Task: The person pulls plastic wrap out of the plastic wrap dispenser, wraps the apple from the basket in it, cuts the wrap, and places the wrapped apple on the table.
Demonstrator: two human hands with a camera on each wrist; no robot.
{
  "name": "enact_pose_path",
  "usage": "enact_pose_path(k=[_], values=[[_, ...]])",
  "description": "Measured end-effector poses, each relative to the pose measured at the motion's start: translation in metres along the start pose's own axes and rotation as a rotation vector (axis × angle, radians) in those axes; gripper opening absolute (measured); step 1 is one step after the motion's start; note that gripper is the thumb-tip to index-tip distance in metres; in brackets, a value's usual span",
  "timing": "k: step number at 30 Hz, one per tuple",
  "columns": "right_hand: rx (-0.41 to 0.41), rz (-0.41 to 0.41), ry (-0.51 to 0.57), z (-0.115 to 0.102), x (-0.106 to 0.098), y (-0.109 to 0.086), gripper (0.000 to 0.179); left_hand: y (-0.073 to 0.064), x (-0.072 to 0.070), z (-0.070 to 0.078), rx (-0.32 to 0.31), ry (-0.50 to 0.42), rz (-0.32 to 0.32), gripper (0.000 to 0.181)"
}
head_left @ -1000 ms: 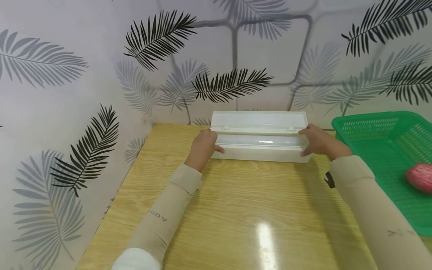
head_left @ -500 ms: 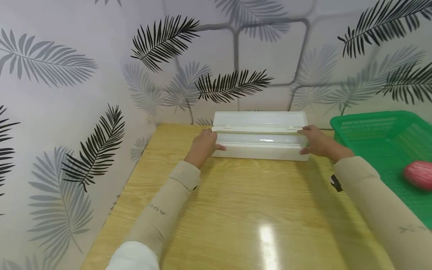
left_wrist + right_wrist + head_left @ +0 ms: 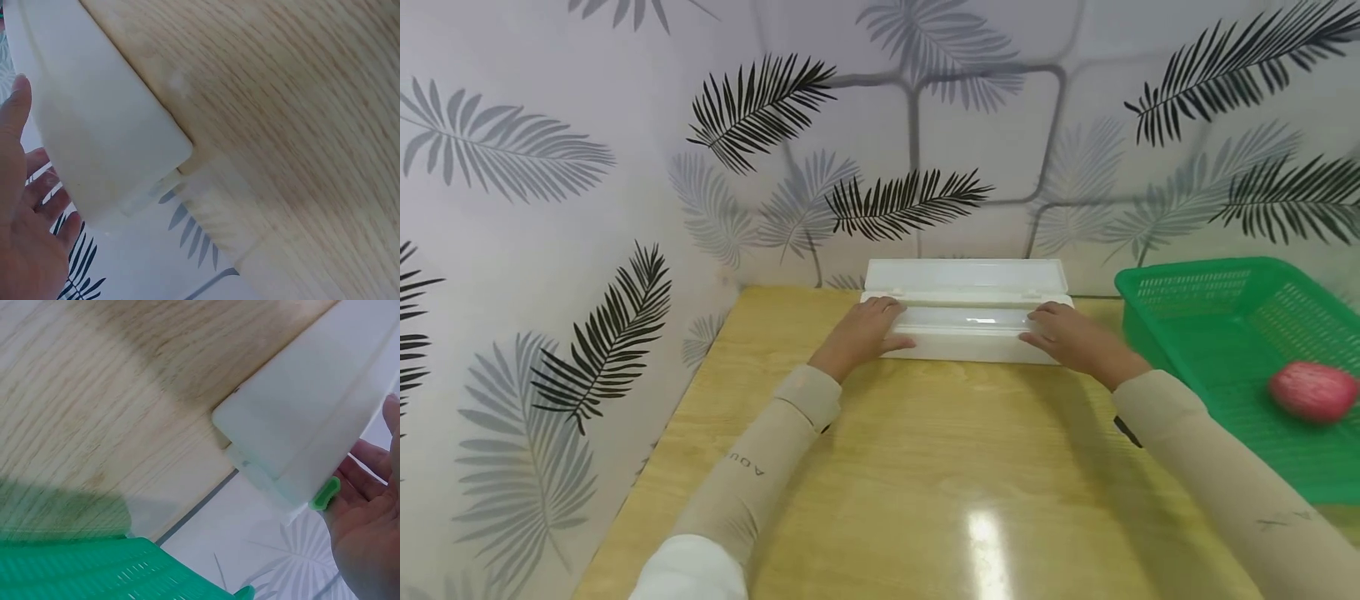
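A long white plastic wrap dispenser (image 3: 966,346) lies on the table against the wall, its lid (image 3: 966,275) raised at the back. A shiny, see-through film (image 3: 977,317) shows in the trough. My left hand (image 3: 859,335) rests over the left part, thumb near the front wall and fingers over the trough. At the right part, my right hand (image 3: 1078,342) lies likewise. In both wrist views thumb and fingers are spread apart over the dispenser's edge. A small green piece (image 3: 325,494) sits on the dispenser's edge beside the right fingers.
A green plastic basket (image 3: 1157,333) stands to the right, with a pink-red oval object (image 3: 1313,392) in it. The wooden table (image 3: 880,492) meets a leaf-patterned wall (image 3: 970,150) just behind the dispenser.
Both hands have moved inward from the dispenser's ends, the left toward the right and the right toward the left. The lid stays raised. The head view has shifted slightly.
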State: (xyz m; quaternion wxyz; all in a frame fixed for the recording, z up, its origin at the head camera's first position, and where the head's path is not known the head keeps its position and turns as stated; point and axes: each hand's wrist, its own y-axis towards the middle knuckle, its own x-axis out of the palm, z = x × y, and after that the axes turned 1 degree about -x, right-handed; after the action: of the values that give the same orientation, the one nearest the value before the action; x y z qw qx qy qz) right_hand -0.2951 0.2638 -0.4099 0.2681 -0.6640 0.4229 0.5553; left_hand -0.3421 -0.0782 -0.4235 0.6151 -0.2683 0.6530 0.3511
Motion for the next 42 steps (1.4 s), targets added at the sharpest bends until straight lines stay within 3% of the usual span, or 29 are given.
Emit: enact_pose_path(k=[7, 14, 21, 26, 32, 39, 42], values=[[0.036, -0.004, 0.006, -0.002, 0.012, 0.003, 0.05, -0.002, 0.009, -0.002, -0.005, -0.042, -0.006, 0.069], [0.056, 0.026, -0.027, 0.001, 0.014, 0.007, 0.045, 0.003, 0.001, 0.002, -0.036, -0.072, -0.038, 0.07], [0.099, -0.017, -0.005, 0.004, 0.012, 0.013, 0.051, 0.012, -0.001, 0.001, -0.093, -0.132, -0.104, 0.065], [0.047, -0.008, -0.036, 0.006, 0.011, 0.018, 0.044, 0.019, 0.003, -0.003, -0.108, -0.161, -0.122, 0.057], [0.013, 0.074, -0.003, 0.014, 0.011, 0.024, 0.026, 0.022, 0.007, -0.008, -0.116, -0.206, -0.034, 0.041], [0.136, 0.146, 0.042, 0.016, 0.013, 0.028, 0.018, 0.023, 0.012, -0.01, -0.132, -0.269, 0.123, 0.031], [0.152, 0.186, 0.041, 0.017, 0.014, 0.028, 0.017, 0.024, 0.015, -0.01, -0.135, -0.276, 0.181, 0.03]])
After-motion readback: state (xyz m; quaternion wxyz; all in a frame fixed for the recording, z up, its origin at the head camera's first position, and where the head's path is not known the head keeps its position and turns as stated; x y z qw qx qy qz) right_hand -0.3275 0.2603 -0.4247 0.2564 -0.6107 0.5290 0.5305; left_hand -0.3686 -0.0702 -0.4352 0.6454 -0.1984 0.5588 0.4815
